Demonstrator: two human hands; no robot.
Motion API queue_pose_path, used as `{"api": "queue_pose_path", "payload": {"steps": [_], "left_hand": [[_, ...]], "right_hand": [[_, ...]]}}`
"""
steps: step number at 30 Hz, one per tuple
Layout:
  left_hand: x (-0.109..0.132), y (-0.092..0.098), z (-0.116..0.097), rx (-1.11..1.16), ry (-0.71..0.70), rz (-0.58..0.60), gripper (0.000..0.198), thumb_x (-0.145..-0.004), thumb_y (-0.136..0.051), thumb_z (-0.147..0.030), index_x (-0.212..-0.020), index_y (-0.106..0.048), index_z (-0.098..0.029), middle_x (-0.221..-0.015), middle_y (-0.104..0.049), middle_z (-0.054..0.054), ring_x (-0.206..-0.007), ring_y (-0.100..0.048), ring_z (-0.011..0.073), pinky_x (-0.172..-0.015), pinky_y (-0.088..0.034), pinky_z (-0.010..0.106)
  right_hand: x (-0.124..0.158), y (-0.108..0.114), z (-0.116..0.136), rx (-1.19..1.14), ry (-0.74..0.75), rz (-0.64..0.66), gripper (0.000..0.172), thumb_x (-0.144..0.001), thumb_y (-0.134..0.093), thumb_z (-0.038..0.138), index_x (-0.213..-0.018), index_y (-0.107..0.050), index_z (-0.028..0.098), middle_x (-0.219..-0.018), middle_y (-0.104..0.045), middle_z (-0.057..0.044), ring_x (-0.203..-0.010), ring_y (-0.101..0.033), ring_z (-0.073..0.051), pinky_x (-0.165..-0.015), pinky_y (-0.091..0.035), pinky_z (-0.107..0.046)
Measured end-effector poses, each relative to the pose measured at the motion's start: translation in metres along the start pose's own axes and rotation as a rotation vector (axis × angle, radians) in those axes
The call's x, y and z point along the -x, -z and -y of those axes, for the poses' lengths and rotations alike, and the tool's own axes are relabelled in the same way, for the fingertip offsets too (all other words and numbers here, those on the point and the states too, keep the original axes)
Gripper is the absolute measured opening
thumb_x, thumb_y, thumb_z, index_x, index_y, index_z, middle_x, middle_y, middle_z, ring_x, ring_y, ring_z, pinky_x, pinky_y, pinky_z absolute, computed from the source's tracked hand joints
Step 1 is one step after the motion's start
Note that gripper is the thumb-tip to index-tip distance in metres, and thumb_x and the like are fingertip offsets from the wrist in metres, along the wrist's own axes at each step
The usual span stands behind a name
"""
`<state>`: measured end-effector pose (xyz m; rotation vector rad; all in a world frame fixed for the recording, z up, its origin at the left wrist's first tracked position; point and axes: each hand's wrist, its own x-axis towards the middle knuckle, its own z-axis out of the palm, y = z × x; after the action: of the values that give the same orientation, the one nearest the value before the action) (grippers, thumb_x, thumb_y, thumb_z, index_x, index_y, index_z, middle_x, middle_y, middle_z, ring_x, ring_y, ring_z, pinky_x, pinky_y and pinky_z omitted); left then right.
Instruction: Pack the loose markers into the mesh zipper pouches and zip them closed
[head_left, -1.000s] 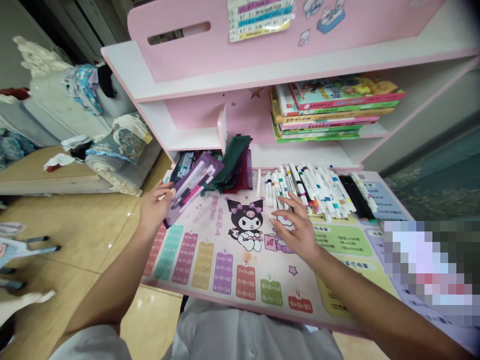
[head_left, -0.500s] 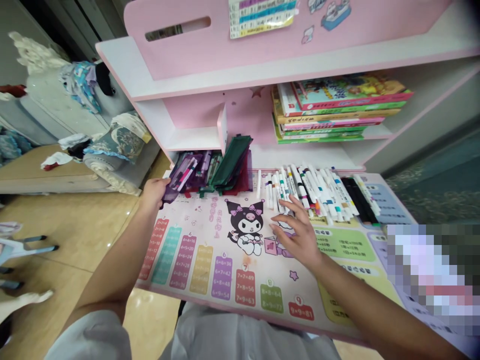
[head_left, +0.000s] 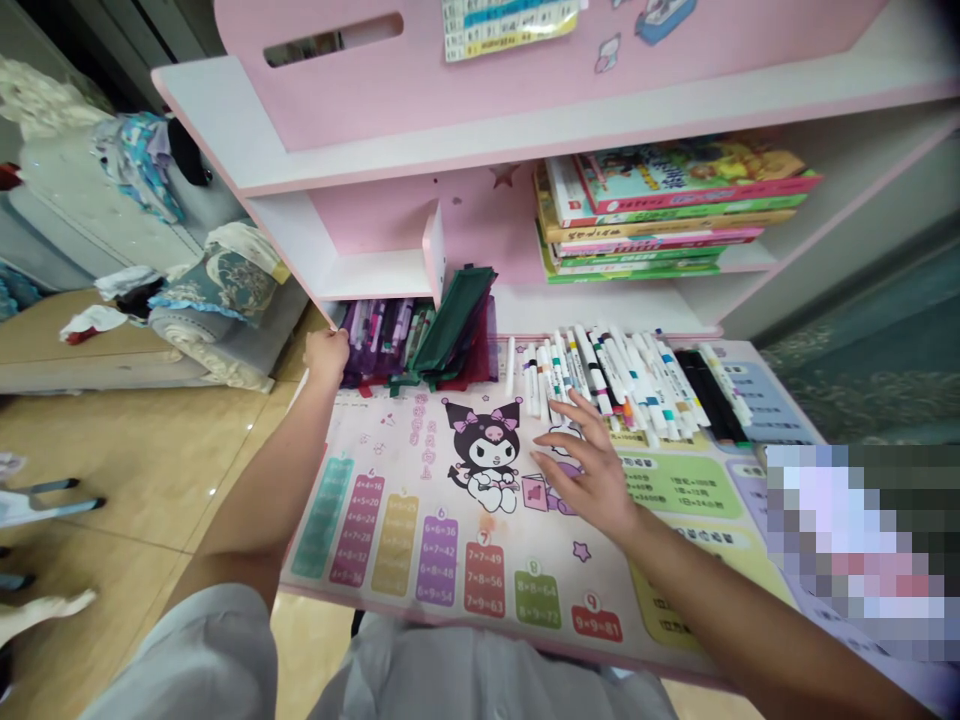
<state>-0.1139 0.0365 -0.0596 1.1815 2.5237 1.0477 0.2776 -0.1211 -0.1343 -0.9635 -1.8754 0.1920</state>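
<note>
My left hand (head_left: 327,356) is at the left end of the desk, its fingers curled against the edge of a purple mesh pouch (head_left: 363,345) with pens inside. The fingertips are partly hidden there. Beside that pouch a dark green mesh pouch (head_left: 456,325) leans over red and purple ones. Over the printed cartoon figures hovers my right hand (head_left: 589,470), fingers spread and holding nothing. Just beyond its fingertips lies a row of white markers (head_left: 637,375) with coloured bands. One white marker (head_left: 511,366) lies apart, left of the row.
Black markers (head_left: 709,395) lie at the row's right end. A stack of books (head_left: 667,215) fills the right part of the pink and white shelf (head_left: 480,165) above the desk. Behind the left arm are a sofa (head_left: 217,310) and tiled floor.
My left hand has pushed the purple pouch away from me, and it now stands more upright beside the other pouches. My right hand stays nearly in place. The view has shifted slightly.
</note>
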Motion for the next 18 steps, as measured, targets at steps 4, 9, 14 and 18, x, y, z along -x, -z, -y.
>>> {"api": "queue_pose_path", "payload": {"steps": [4,9,14,18], "left_hand": [[0.0,0.0,-0.002,-0.113,-0.05,0.007,0.016,-0.08,-0.061,-0.026,-0.078,-0.074,-0.016,-0.115,-0.075,0.021,-0.139,-0.049,0.0414,-0.111,-0.039,0.059],[0.012,0.01,-0.005,-0.176,-0.128,0.01,0.023,-0.087,-0.06,-0.034,-0.088,-0.076,-0.017,-0.138,-0.065,0.019,-0.151,-0.031,0.0416,-0.12,-0.02,0.069],[0.046,0.015,-0.027,-0.196,-0.363,0.028,0.029,-0.089,-0.06,-0.038,-0.104,-0.077,-0.02,-0.15,-0.056,0.014,-0.153,-0.028,0.04,-0.121,-0.016,0.071],[0.076,0.005,-0.051,-0.262,-0.532,0.291,0.036,-0.095,-0.053,-0.046,-0.093,-0.078,-0.021,-0.148,-0.059,0.012,-0.153,-0.03,0.0373,-0.122,-0.015,0.069]], "right_hand": [[0.0,0.0,-0.001,-0.006,0.013,0.007,0.016,-0.085,-0.072,0.018,-0.099,-0.067,0.026,-0.14,-0.057,-0.01,-0.15,-0.036,-0.04,-0.113,-0.046,-0.067],[0.0,0.0,-0.001,-0.008,0.009,0.007,0.016,-0.086,-0.071,0.018,-0.098,-0.067,0.027,-0.14,-0.058,-0.009,-0.15,-0.037,-0.04,-0.113,-0.046,-0.066],[-0.001,-0.001,0.001,-0.007,0.02,0.002,0.015,-0.086,-0.07,0.018,-0.099,-0.066,0.026,-0.138,-0.058,-0.01,-0.15,-0.038,-0.039,-0.112,-0.048,-0.065],[-0.002,-0.001,0.002,0.003,0.022,-0.008,0.014,-0.087,-0.07,0.019,-0.098,-0.066,0.026,-0.137,-0.058,-0.011,-0.149,-0.039,-0.039,-0.111,-0.048,-0.065]]}}
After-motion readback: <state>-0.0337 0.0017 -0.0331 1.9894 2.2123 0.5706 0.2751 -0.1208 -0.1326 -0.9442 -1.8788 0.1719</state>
